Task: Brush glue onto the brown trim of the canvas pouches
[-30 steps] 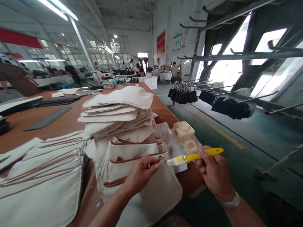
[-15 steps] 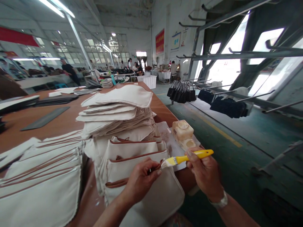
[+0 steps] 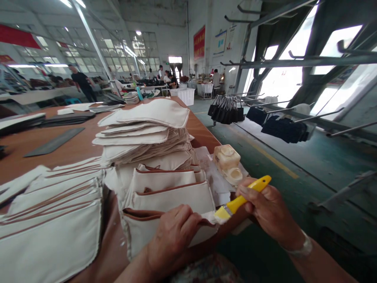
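Observation:
My right hand (image 3: 266,208) is closed around the yellow handle of a paintbrush (image 3: 236,203). The brush slants down to the left, its pale, coated bristles touching the brown-trimmed edge of a cream fabric pouch (image 3: 144,234). With fingers bent, my left hand (image 3: 175,232) grips that same trimmed edge just left of the bristles; its fingertips are partly hidden. Behind it, more cream pouches (image 3: 173,196) with brown trim overlap in a row. A stained plastic jug (image 3: 227,156) with a cut opening lies on white paper (image 3: 219,188), beyond my right hand.
A tall stack of cream panels (image 3: 153,114) rises behind the pouches. More trimmed pieces (image 3: 59,232) fan out at left on the brown table (image 3: 112,220). The table's right edge drops to a green floor (image 3: 259,173). Metal rack arms (image 3: 294,61) stand at right; people work farther back.
The brush has moved right and slightly down along the edge and now slants more steeply. My left hand is a little lower. The front panel that stretched down to the right no longer shows there.

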A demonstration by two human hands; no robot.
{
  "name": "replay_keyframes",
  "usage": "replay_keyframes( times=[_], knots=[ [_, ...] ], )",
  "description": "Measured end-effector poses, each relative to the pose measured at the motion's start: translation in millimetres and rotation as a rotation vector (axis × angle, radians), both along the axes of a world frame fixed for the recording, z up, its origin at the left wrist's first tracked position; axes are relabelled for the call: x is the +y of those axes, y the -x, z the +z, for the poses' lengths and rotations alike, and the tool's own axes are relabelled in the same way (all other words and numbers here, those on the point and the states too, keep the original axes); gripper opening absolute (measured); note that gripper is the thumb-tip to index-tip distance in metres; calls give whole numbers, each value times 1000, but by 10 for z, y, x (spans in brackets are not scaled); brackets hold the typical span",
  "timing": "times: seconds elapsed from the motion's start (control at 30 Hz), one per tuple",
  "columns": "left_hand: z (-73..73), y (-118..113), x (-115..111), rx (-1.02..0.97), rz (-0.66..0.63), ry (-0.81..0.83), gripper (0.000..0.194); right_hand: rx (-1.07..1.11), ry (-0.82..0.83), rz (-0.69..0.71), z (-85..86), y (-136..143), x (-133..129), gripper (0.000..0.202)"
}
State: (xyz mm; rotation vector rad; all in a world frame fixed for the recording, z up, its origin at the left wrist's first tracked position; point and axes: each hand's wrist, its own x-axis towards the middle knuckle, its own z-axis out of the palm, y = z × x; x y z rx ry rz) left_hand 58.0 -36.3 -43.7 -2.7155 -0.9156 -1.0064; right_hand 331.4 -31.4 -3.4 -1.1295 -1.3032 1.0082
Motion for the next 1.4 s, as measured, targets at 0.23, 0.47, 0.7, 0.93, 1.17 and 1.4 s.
replay_keyframes(
  times=[0.23,0.47,0.7,0.93,1.17,1.4],
  knots=[
    [25,-3,-37,70,-23,6,31,-2,-53,-57,28,34,-29,34],
    [260,-17,53,-48,7,80,12,310,48,-158,115,-138,-97,28],
    [1606,-247,307,-473,-353,407,54,782,-103,-352,548,-614,-100,12],
    [1598,523,895,-367,-267,1109,81,777,-31,-367,334,-607,-167,13],
    [712,965,929,91,233,986,44,786,123,-293,-287,-370,-105,25],
    [-104,35,538,120,441,841,19,538,95,-332,-617,-19,104,32]
  ],
)
